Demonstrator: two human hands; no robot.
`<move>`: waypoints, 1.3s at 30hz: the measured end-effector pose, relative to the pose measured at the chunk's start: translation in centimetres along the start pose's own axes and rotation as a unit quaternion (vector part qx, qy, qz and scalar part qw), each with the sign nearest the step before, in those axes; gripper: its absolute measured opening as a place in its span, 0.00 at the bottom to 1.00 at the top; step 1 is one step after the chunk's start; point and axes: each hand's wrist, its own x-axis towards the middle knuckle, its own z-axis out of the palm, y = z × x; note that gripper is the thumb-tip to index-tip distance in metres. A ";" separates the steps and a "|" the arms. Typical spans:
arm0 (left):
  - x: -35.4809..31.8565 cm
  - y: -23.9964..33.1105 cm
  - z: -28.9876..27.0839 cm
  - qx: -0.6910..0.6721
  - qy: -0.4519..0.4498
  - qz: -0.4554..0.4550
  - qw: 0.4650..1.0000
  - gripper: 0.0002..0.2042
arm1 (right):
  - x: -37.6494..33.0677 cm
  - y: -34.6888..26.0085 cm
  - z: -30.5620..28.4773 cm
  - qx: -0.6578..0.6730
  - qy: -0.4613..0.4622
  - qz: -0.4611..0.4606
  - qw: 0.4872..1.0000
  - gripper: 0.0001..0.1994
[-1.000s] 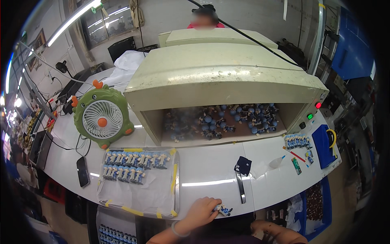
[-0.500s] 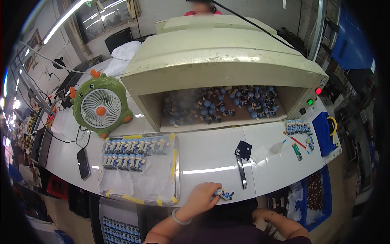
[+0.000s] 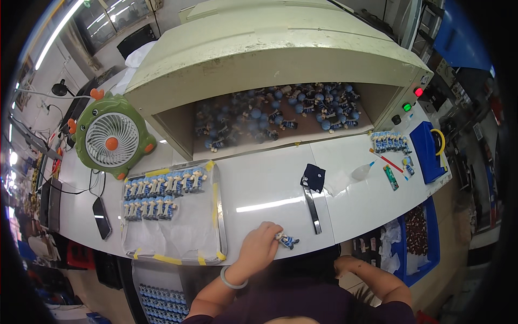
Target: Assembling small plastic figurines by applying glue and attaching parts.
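Note:
My left hand [image 3: 260, 245], a pale bangle on its wrist, rests at the table's front edge. Its fingers close on the head end of a small blue-and-white figurine [image 3: 288, 241], whose legs point right. My right hand [image 3: 345, 265] is low, just past the table edge near my lap; its fingers are mostly hidden. To the left of my left hand lies a paper-lined tray [image 3: 220, 216] edged with yellow tape. Two rows of similar figurines [image 3: 156, 184] lie in its far part.
Across the table, a cream machine [image 3: 270, 65] holds a heap of figurines [image 3: 329, 108]. A green fan [image 3: 110, 135] and phone [image 3: 101, 218] are left. Dark cloth [image 3: 313, 178] on a black strip [image 3: 312, 210], a squeeze bottle [image 3: 362, 171] and a blue holder [image 3: 426, 154] are right.
The whole view has shifted, so the table things sit higher and further left, and the person behind the machine is out of view. My left hand keeps hold of the figurine.

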 end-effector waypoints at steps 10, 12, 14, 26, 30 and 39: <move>-0.1 0.2 -0.5 -0.006 0.002 -0.027 1.000 0.12 | -13.6 -12.5 -14.9 0.125 0.344 -0.225 0.903 0.11; -0.2 0.2 -0.6 0.000 0.003 -0.023 1.000 0.12 | -13.9 -13.1 -17.8 0.078 0.558 -0.151 0.812 0.12; -0.5 0.5 -0.6 0.004 -0.016 -0.022 1.000 0.13 | -13.1 -13.3 -19.3 -0.010 0.678 -0.045 0.734 0.22; 0.1 0.1 -0.8 -0.009 0.000 0.002 1.000 0.14 | -8.9 -15.5 -21.8 0.081 0.653 -0.065 0.751 0.22; 0.2 -0.2 -0.8 0.002 -0.005 0.004 1.000 0.15 | -10.0 -13.5 -21.2 0.097 0.661 0.024 0.743 0.22; 0.0 0.1 -0.7 0.000 -0.004 0.014 1.000 0.15 | -7.8 -16.5 -20.7 0.054 0.633 -0.036 0.772 0.22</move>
